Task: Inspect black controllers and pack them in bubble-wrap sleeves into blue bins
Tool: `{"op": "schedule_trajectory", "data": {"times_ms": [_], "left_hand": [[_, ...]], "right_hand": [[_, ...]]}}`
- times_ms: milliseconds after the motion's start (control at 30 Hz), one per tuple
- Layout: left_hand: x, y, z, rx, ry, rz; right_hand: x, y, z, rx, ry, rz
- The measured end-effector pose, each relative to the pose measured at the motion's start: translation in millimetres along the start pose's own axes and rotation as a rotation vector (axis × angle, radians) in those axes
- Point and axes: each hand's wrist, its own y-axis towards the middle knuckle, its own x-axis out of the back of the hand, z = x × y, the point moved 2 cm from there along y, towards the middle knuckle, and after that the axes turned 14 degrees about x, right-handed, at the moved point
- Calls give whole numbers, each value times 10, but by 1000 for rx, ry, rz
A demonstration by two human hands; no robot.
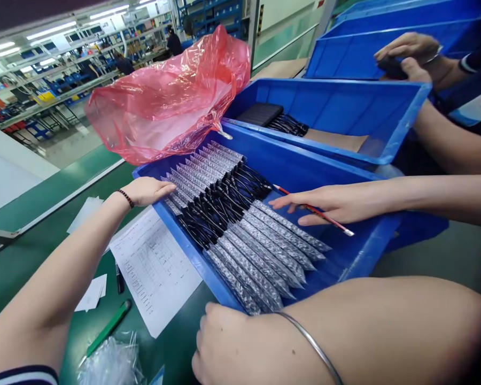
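Note:
My left hand (150, 191) grips the far left rim of a blue plastic bin (300, 171), fingers reaching just inside it. Close to the camera, my right hand (228, 342), with a metal bangle at the wrist, is closed at the bin's near edge; its fingertips are partly hidden. Inside the bin, bubble-wrapped packs (260, 256) stand in two tight rows. Black cables (220, 206) bunch between the rows. From the right, another person's hand (332, 203) hovers over the packs, a red-and-black pencil (320, 212) between its fingers.
A pink plastic bag (172, 96) drapes over the far end. Behind stands a second blue bin (336, 107) with black devices (260, 114). Another person's hands (409, 56) hold a dark object. A printed sheet (156, 267), green cutter (108, 327) and clear bags (112, 361) lie left.

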Motion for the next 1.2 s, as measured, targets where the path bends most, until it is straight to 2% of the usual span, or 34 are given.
{"op": "schedule_trajectory", "data": {"times_ms": [100,267,433,500,600,733,833,967,1200], "left_hand": [[34,35,-30,15,50,71],[92,195,-104,67,99,119],[85,299,-304,77,223,171],[59,285,-405,82,276,188],[22,232,-505,92,296,173],[-6,218,-497,73,284,110],[-21,294,-455,-7,289,22],[-38,422,-440,-123,261,42],[117,641,-578,-38,202,-17]], "right_hand": [[-52,-17,23,160,270,136],[-86,-24,-40,121,257,163],[-98,-17,-110,261,232,192],[-95,-15,-124,271,225,197],[-92,-14,-119,263,257,209],[-86,-3,-92,251,307,211],[-80,15,-82,247,310,192],[-82,23,-80,248,301,203],[-74,28,-68,238,314,243]]}}
